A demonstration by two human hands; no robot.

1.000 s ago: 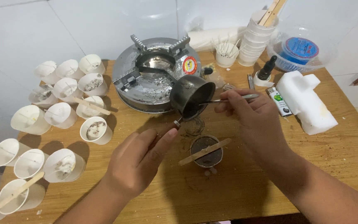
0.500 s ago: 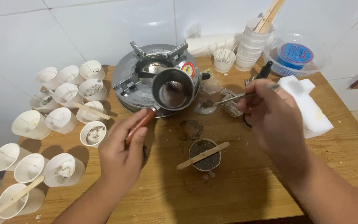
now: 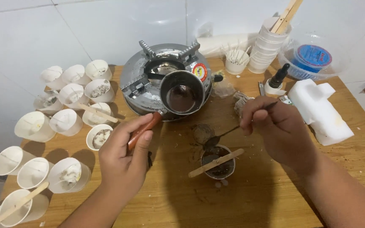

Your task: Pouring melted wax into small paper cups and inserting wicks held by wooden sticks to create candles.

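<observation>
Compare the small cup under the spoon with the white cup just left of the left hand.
The small cup holds a dark fill; the white cup holds a pale, speckled one. The small cup has a wooden stick lying across its rim; the white cup's rim is bare. The small cup sits under the spoon held by the right hand; the white cup sits beside the left hand, which grips the pot's handle. Both stand upright on the wooden table.

Even, bright overhead light, soft shadows below the hands, sharp centre, slightly bowed edges.

Left hand (image 3: 121, 162) grips pot (image 3: 182, 92) handle; right hand (image 3: 277, 128) holds spoon (image 3: 220, 136).
</observation>
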